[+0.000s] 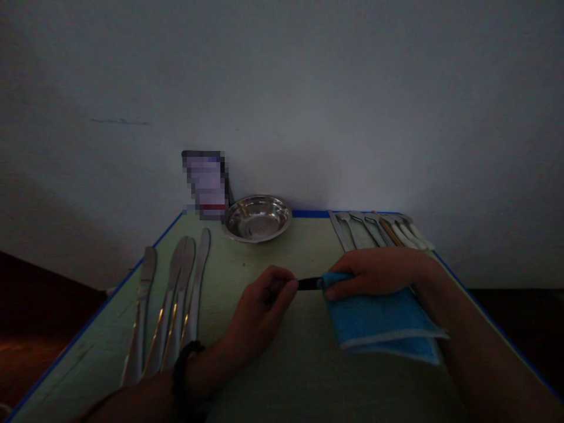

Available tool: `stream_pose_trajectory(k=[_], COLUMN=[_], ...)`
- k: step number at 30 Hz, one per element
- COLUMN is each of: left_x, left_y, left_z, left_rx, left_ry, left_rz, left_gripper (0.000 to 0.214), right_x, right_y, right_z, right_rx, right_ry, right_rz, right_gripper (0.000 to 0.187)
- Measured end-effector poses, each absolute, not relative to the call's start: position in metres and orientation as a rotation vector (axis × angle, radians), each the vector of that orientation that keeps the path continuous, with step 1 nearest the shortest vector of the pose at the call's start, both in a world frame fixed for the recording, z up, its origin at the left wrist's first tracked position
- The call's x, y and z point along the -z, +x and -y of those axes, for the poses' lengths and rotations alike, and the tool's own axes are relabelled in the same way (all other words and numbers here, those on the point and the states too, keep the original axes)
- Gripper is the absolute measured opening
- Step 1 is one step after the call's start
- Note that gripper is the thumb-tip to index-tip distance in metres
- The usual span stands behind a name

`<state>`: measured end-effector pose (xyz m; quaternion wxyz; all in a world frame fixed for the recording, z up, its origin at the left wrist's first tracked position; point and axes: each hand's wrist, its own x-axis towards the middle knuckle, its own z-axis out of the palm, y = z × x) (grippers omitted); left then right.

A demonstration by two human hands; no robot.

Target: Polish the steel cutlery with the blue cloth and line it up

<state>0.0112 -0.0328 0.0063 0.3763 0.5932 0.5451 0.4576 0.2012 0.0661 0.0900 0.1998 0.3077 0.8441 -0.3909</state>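
Here the left hand [264, 299] pinches a dark utensil handle [309, 284] mid-table, while the right hand [374, 271] clamps a blue cloth [383, 323] over its far end. Table knives [176, 294] lie left, a steel bowl [258, 218] behind, and more cutlery [379, 229] back right.

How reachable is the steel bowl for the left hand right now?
Probably yes: only bare table lies between the left hand and the steel bowl, though it first must release the dark handle it pinches beside the blue cloth.
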Motion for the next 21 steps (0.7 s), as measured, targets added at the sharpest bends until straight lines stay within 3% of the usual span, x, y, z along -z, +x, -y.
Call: stream_pose_trajectory(k=[9, 21], left_x=[0.000, -0.006], left_y=[0.006, 0.010], left_z=[0.027, 0.028], left_rx=[-1.301, -1.162], left_ry=[1.260, 1.384], left_rz=[-1.354, -1.399], left_gripper=[0.021, 0.019], right_x=[-0.100, -0.089], right_y=[0.219, 0.204], right_z=[-0.069, -0.066], right_rx=[1.048, 1.025], right_ry=[1.047, 0.869], right_rz=[-2.340, -2.428], right_gripper=[0.048, 0.052])
